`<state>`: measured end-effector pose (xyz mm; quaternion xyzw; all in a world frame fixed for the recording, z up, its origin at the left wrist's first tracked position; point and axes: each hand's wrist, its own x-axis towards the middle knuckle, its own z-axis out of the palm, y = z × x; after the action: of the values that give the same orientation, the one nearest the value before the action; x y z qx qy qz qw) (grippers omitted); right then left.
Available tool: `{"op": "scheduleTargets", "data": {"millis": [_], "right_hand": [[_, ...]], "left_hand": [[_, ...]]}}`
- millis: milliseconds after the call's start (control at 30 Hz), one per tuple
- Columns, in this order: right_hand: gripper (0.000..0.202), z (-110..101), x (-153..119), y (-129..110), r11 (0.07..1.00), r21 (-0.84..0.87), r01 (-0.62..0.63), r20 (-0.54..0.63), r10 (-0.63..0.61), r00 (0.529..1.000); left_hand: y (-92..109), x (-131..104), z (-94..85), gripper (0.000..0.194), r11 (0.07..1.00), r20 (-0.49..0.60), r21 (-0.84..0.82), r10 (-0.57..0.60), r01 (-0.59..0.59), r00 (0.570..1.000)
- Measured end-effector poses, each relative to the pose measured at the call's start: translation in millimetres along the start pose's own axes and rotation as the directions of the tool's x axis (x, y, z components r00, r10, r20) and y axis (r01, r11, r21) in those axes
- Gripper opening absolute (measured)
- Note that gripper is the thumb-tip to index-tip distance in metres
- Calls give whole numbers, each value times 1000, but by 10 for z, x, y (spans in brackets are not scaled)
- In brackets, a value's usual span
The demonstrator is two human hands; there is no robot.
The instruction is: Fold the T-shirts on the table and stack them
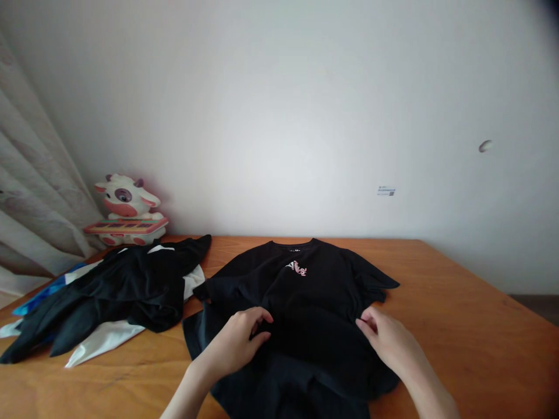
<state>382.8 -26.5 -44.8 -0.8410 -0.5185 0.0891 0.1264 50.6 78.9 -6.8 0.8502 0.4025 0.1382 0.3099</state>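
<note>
A black T-shirt [314, 314] lies front side up on the wooden table, its neckline toward the wall and a small pink and white print on the chest. Its lower part is rumpled and runs toward me. My left hand [242, 337] is over the left side of the shirt, fingers curved and a gap showing between thumb and fingertips. At the shirt's right edge, below the sleeve, my right hand [384, 334] pinches the black cloth between thumb and fingers.
On the left of the wooden table [458, 326] lies a loose pile of clothes [131, 291], black, white and blue. Behind it, a cow-shaped toy keyboard [126, 212] stands against the wall. A pale curtain [39, 174] hangs at the far left.
</note>
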Motion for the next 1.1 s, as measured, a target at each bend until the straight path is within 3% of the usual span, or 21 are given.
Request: {"op": "scheduleTargets", "data": {"millis": [100,200,267,367,433,533,633,800,933,1033,1100], "right_hand": [[36,-197,31,9,994,65,-87,-116,94,989],[44,-358,32,94,967,152,-205,-335,245,910],[46,-398,9,152,960,185,-211,-407,270,872],[46,-358,-52,157,981,136,-140,-449,187,874],[49,-289,-97,108,989,89,-122,-405,148,902],[56,-163,-150,30,984,79,-160,-149,170,974],[62,-38,-165,-18,989,50,-138,28,137,990],[64,87,-120,-123,992,-41,-120,69,123,990],[46,62,-88,-186,995,-11,-94,83,95,992],[31,2,-90,-174,997,5,-77,95,77,993],[23,-38,-93,-142,998,20,-64,112,61,992]], "left_hand": [[91,-34,-105,31,972,13,-230,54,-50,998],[42,-22,-164,42,932,-26,-361,18,-26,1000],[-88,1,-170,40,971,-95,-232,-82,58,992],[-356,15,-145,30,945,-258,199,-207,261,944],[-515,4,-127,34,871,-307,360,-227,333,924],[-653,-1,-120,55,870,-293,384,-202,308,935],[-677,57,-125,63,862,-318,379,-220,336,922],[-645,275,-112,61,890,-319,112,-389,442,864],[-718,439,-115,47,860,-316,21,-478,510,819],[-852,512,-131,28,891,-287,20,-429,453,856],[-945,536,-160,25,918,-278,-148,-396,369,875]]}}
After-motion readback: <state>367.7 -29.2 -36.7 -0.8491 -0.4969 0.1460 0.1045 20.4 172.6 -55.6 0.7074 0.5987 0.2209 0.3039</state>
